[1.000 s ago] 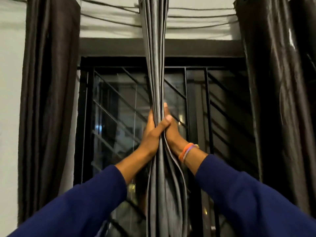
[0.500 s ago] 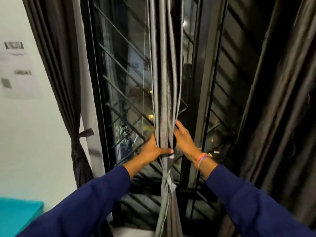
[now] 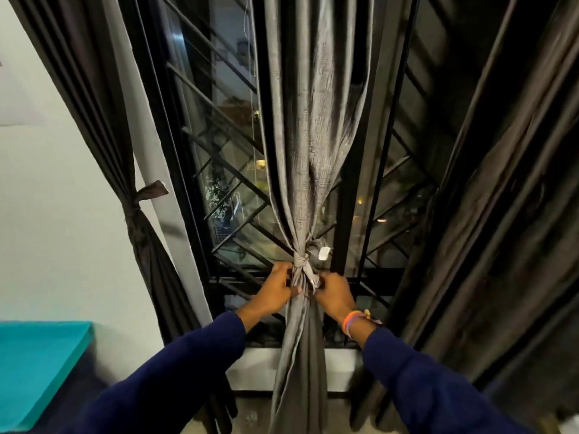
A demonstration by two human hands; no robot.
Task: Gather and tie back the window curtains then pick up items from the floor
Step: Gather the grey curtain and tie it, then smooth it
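Grey woven fabric forms the centre curtain point(image 3: 308, 126), which hangs in front of the barred window point(image 3: 225, 170) and is gathered into a single bundle. A tie band point(image 3: 300, 257) of the same cloth is wrapped round the bundle at its narrowest level, just above our hands.

Hand state: our left hand point(image 3: 275, 291) is curled round the bundle directly below the band, on its left side. Our right hand point(image 3: 333, 294) pinches the loose tail of the band on the right side of the bundle. Both hands grip; neither is relaxed.

We judge the step in hand to be tightening or finishing the tie. To do it well:

1. We keep the left hand firm on the bundle so the folds do not spread while the tail is pulled.
2. We draw the tail steadily along its own length; a jerk may slip the wrap down the smooth cloth.
3. We check that the band sits level and that no fold escapes above it.
4. We release only when the knot holds by itself.

The dark curtain at left point(image 3: 103, 120) is already bound with its own tie point(image 3: 141, 195). The dark curtain at right point(image 3: 501, 214) shows no tie in view; we cannot tell whether one sits lower. The floor items are not yet addressed; little of the floor is visible here.
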